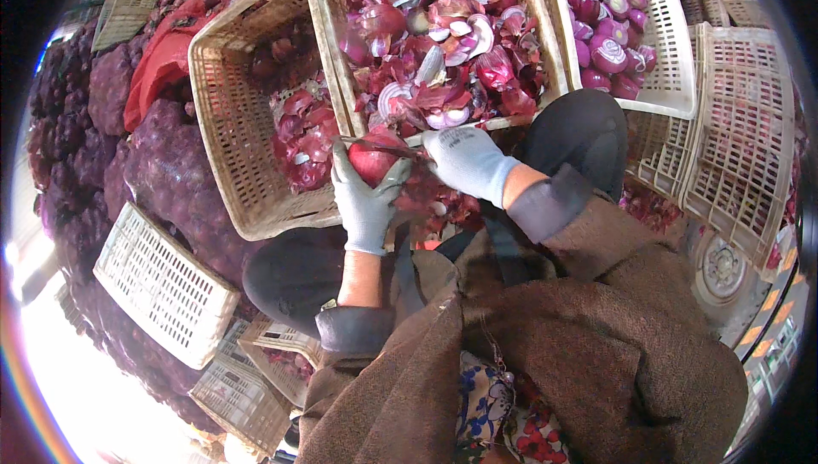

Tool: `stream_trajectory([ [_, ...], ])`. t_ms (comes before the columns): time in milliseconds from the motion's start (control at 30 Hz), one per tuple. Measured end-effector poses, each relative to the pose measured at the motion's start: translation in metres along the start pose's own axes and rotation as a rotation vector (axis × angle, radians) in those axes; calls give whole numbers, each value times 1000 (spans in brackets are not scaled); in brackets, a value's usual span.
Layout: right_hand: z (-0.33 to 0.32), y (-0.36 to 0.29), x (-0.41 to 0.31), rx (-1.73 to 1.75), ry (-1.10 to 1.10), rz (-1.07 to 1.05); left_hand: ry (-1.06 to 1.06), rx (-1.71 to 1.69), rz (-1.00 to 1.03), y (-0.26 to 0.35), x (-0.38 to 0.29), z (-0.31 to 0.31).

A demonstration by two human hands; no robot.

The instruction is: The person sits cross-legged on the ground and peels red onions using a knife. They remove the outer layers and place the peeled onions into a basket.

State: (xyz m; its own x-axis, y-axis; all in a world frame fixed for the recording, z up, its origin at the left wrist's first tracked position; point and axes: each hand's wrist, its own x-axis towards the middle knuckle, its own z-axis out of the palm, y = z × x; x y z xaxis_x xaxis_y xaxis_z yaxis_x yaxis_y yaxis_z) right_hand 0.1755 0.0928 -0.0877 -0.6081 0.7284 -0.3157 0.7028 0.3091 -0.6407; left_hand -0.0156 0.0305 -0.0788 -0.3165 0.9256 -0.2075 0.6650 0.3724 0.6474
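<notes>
My left hand (365, 202), in a pale knit work glove, holds a red onion (376, 158) from below, fingers and thumb around its sides. My right hand (468, 160), gloved the same way, grips a knife whose dark blade (382, 146) lies across the onion's upper part. Both hands are above my lap, at the near edge of a plastic crate (549, 29) heaped with red onion skins, cut ends and some onions. Left of it, a deeper crate (223, 170) contains unpeeled onions and loose skins. The knife's handle is hidden in my right hand.
Peeled red onions (608, 55) fill part of a white crate (679, 80) at the upper right. Stacked crates (735, 125) stand on the right. Mesh sacks of onions (172, 163) are piled on the left, with a white crate (167, 285) leaning there. A wheel (723, 266) shows at the right.
</notes>
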Motion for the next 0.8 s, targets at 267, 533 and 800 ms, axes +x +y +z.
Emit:
stream_trajectory([
  [267, -7, 10, -24, -26, -5, 75, -5, 28, -39, -1, 2, 2],
  [533, 13, 3, 35, -40, -98, 80, 78, 18, -17, 3, -7, 11],
  [800, 11, 38, 6, -96, -188, 102, 99, -162, 79, -27, -22, 16],
])
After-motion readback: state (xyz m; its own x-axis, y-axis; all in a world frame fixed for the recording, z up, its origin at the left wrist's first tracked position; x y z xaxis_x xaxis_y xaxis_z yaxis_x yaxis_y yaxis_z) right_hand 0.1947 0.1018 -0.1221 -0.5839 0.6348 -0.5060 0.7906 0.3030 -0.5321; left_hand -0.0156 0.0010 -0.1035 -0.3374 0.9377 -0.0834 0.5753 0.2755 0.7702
